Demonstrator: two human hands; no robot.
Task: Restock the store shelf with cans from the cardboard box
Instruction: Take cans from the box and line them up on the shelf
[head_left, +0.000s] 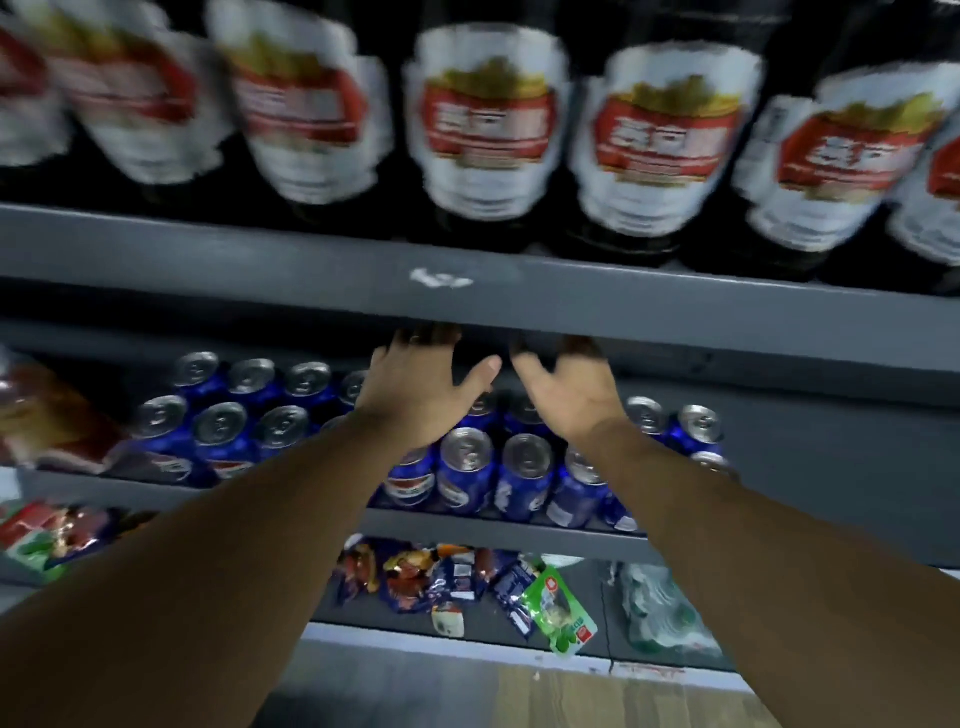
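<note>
While my left grip (421, 395) and right grip (571, 392) hang wide open with nothing in them, the blue cans (470, 457) stand upright on the shelf (493, 527) right under them, as near to either one.

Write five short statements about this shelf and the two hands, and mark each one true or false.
1. Both the left hand and the right hand reach in over the blue cans. True.
2. The blue cans lie on their sides. False: they stand upright, silver tops up.
3. Dark bottles with red-and-white labels stand on the shelf above the cans. True.
4. The cardboard box sits beside the cans. False: no box shows in this view.
5. Snack packets lie on the shelf below the cans. True.
</note>
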